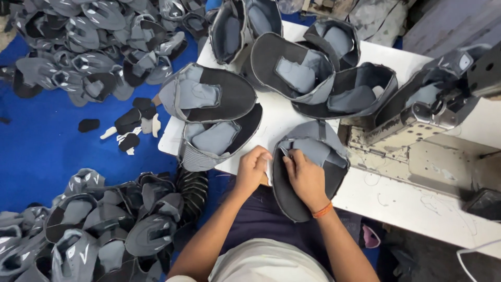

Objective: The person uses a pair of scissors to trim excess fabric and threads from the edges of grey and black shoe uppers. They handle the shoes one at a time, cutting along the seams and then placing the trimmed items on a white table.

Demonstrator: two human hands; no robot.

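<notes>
Your left hand (252, 169) and right hand (304, 177) both have their fingers pinched on the grey shoe upper (308, 175) lying at the white surface's (407, 209) edge, beside the sewing machine (417, 125).

A: Where is the shoe upper (305, 172)?
B: On the counter (407, 206), at its near edge, under both hands, left of the sewing machine (422, 136).
A: Other uppers?
B: Behind it on the counter; piles (99, 224) lie on the floor (42, 146) to the left.
</notes>
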